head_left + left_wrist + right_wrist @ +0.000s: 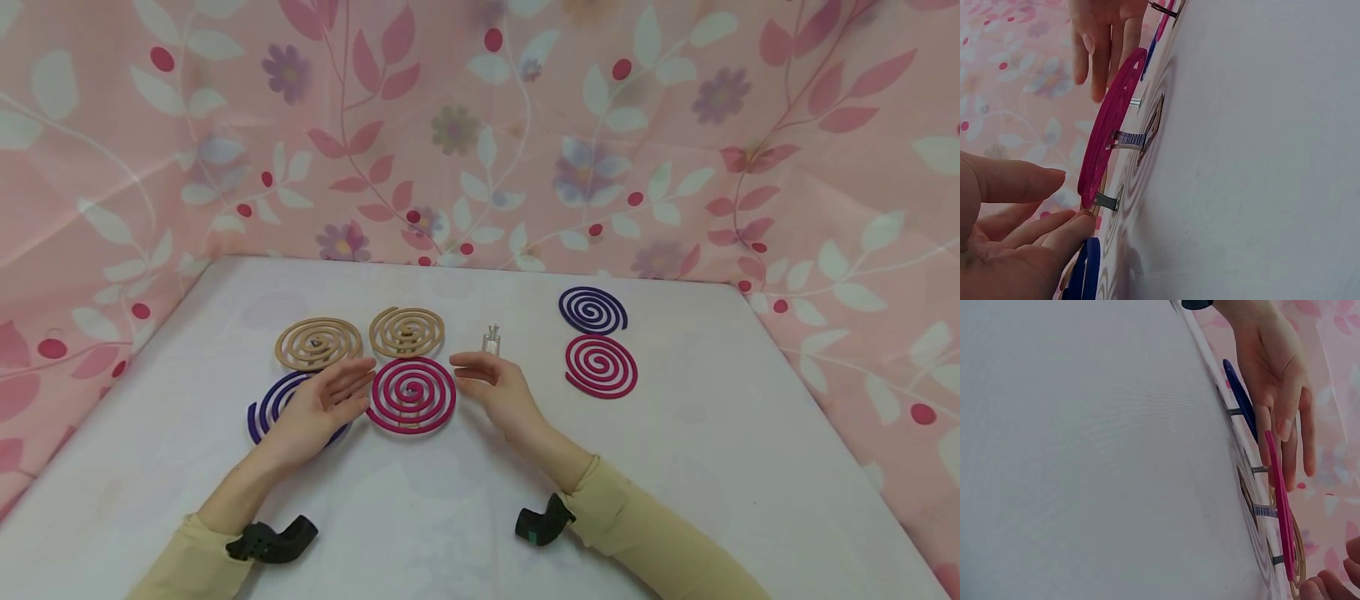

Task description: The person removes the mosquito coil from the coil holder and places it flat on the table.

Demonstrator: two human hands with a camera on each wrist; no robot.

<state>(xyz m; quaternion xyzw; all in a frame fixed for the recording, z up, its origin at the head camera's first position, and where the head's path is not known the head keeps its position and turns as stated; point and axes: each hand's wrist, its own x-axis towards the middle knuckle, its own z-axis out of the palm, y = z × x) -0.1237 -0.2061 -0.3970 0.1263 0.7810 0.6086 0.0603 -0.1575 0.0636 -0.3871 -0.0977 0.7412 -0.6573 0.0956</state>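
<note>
Because the left blue coil [253, 423] stands raised toward the left edge of the worktop [675, 483], partly hidden by the left hand [318, 412], a dropped wrist could press its rim and tip it. The left tan coil [318, 342], closer to the far edge, is exposed if that hand swings away from the near edge. Left hand: fingers extended and slightly bent, thumb apart, nothing gripped; rim contact cannot be confirmed. The right tan coil [407, 331] is just beyond the centre pink coil [412, 388] on the far-edge side and could be struck if the latter shifts. The centre pink coil is raised between both hands on a narrow metal support [1129, 139]; unequal side pressure would likely tilt or dislodge it, and excess squeeze may snap its thin turns. Right hand [501, 396]: fingers loosely extended, nothing gripped, just beside the opposite rim. The stand [491, 342] just beyond it carries no coil and could be toppled by a knuckle. The right blue coil [592, 311], near the far edge, and right pink coil [601, 365] are at lower risk; a sweeping arm would be the probable cause.
</note>
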